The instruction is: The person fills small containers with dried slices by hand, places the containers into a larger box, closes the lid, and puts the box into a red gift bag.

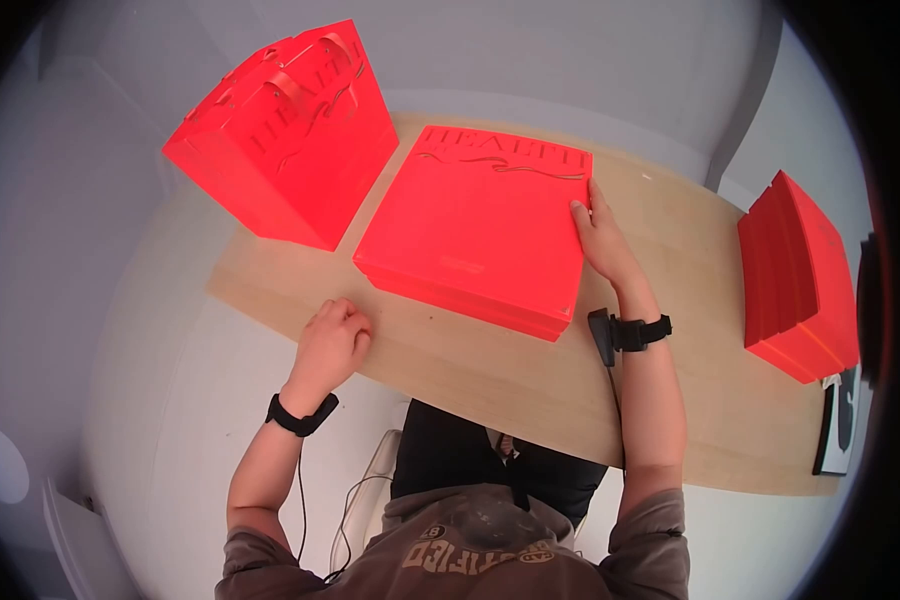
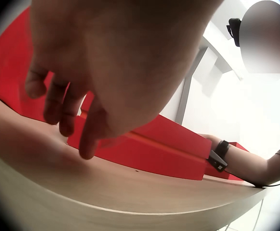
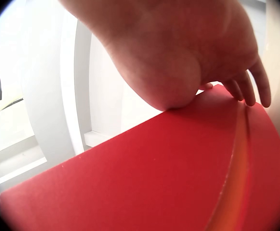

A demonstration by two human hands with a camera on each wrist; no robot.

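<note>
A flat red gift box [image 1: 475,230] lies on the wooden table [image 1: 670,410], with raised "HEALTH" lettering along its far edge. My right hand [image 1: 604,242] rests against the box's right side, thumb at the top edge and fingers extended along the side. From the right wrist, an orange seam [image 3: 231,178] shows between the box's lid and base, with the fingertips beside it. My left hand [image 1: 335,338] is over the table's front edge, near the box's front left corner. Its fingers [image 2: 69,113] hang loosely curled in the left wrist view and hold nothing.
Left of the box stands a tall red gift bag [image 1: 310,140] with ribbon handles and the same lettering. A stack of red boxes or bags [image 1: 795,280] sits at the table's right end, near a black-and-white item [image 1: 838,430]. Thin cables [image 1: 302,500] hang from the wrist cameras.
</note>
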